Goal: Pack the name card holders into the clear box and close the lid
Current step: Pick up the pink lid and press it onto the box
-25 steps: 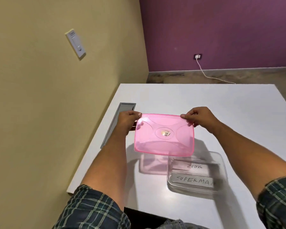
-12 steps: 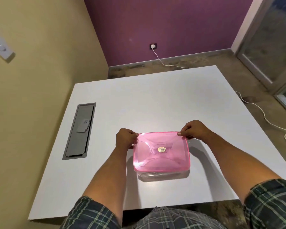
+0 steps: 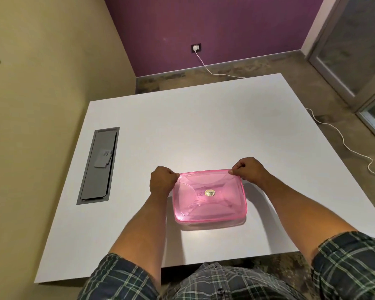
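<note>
Here, left to right across the tabletop:

Cable hatch: a grey recessed panel [image 3: 99, 165] set into the tabletop [image 3: 204, 131] near its left edge, long side running front to back.

Left hand: the left hand [image 3: 162, 180] has its fingers curled and pinches the far left corner of the lid, knuckles up.

Lid: the pink translucent lid [image 3: 209, 197] lies on top of the clear box [image 3: 212, 225], covering it; a small round gold sticker sits at its middle. Whether it is pressed fully home cannot be told.

Box: it stands toward the front edge of the tabletop, about midway between left and right edges; only a thin clear strip shows under the lid's near rim. The name card holders inside cannot be made out through the pink.

Right hand: the right hand [image 3: 248, 171] is likewise curled, pinching the far right corner of the lid.

Floor: a white cable [image 3: 342, 137] trails past the right edge.
</note>
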A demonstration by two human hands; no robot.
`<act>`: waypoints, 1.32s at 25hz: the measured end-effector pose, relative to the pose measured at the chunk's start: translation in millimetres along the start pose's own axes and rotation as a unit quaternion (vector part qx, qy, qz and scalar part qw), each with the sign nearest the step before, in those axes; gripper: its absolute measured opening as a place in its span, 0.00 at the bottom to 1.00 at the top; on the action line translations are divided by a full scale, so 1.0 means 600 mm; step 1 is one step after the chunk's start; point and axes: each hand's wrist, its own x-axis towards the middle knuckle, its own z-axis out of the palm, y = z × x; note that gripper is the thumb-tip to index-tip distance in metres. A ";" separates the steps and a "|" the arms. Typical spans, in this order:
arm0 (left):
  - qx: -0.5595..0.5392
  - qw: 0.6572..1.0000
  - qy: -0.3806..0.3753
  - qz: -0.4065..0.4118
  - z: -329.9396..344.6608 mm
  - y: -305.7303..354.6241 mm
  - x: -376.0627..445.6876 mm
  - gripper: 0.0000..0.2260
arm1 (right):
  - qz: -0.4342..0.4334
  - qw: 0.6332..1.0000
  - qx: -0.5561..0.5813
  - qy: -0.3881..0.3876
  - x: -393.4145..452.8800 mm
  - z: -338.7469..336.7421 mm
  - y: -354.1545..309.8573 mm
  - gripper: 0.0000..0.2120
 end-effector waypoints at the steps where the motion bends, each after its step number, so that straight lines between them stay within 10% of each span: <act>1: 0.003 1.000 0.006 -0.002 0.001 0.000 0.000 0.08 | -0.003 1.000 -0.001 0.002 0.002 0.001 -0.001 0.10; 27: 0.025 0.992 -0.013 -0.125 0.011 -0.021 0.038 0.22 | 0.044 0.999 0.000 -0.015 0.011 0.011 0.004 0.18; 33: -0.054 0.989 -0.057 -0.122 0.013 -0.036 0.044 0.12 | 0.047 0.998 -0.029 -0.028 0.022 0.007 -0.002 0.15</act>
